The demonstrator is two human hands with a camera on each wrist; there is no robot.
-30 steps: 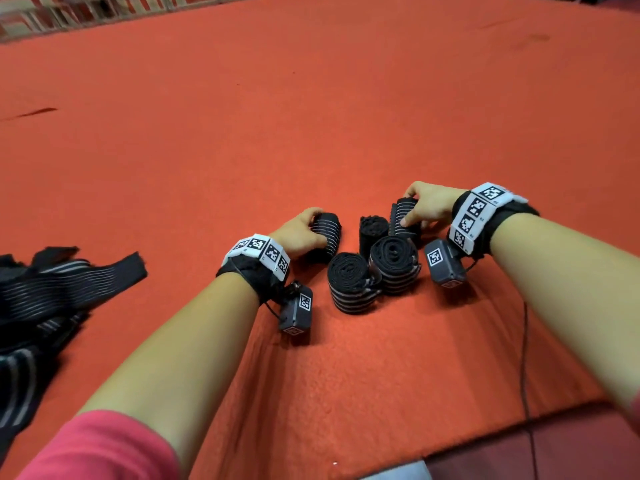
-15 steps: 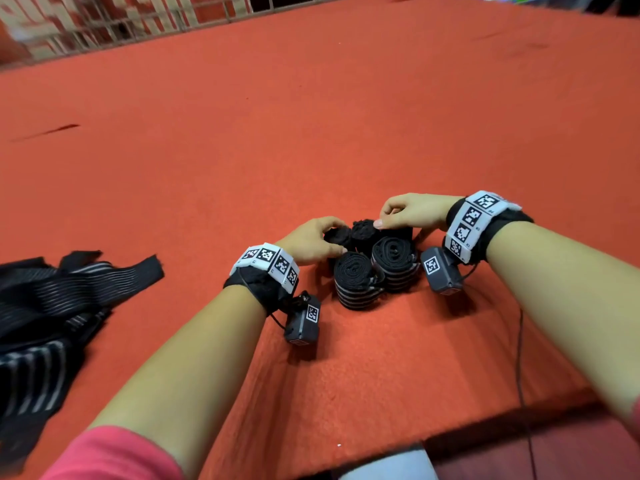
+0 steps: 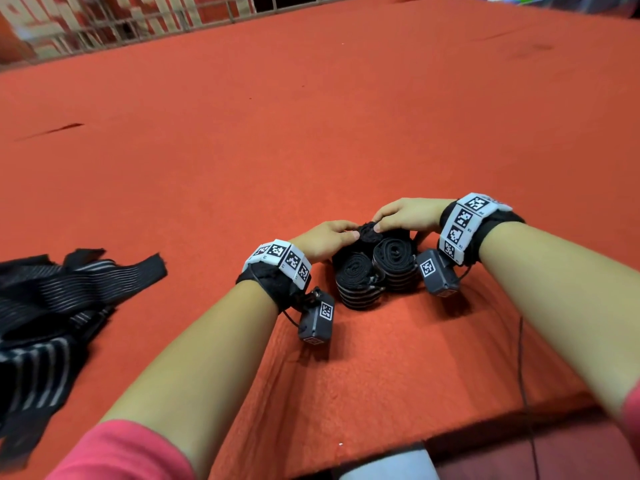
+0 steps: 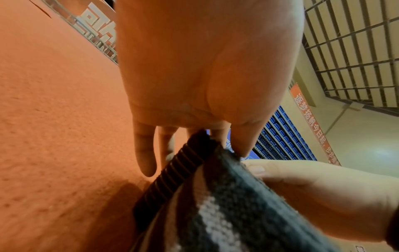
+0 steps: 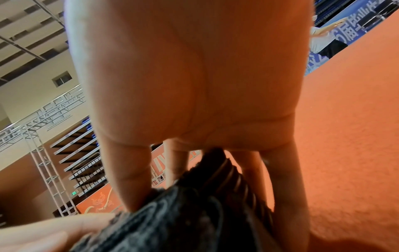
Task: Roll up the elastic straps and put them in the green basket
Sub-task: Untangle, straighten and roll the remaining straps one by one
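Observation:
Several rolled black elastic straps with grey stripes stand bunched together on the red carpeted table (image 3: pixel 311 133). Two rolls face me, a front left roll (image 3: pixel 356 277) and a front right roll (image 3: pixel 394 254). My left hand (image 3: pixel 341 235) grips the bunch from the left. My right hand (image 3: pixel 384 221) grips it from the right, and the fingertips nearly meet over a top roll (image 3: pixel 367 232). In the left wrist view my left hand (image 4: pixel 194 153) has fingers behind a striped roll (image 4: pixel 215 196) and the thumb in front. The right wrist view shows my right hand (image 5: pixel 205 187) straddling a roll (image 5: pixel 183 218). No green basket is in view.
A loose pile of unrolled black striped straps (image 3: pixel 52 306) lies at the left edge of the table. The table's front edge (image 3: pixel 450 434) runs close below the wrists. A metal railing (image 3: pixel 138 26) stands beyond the far side.
Both hands have drawn the two outer rolls inward. The rolls, spread apart before, now sit packed together, and the hands have closed in over the top of them.

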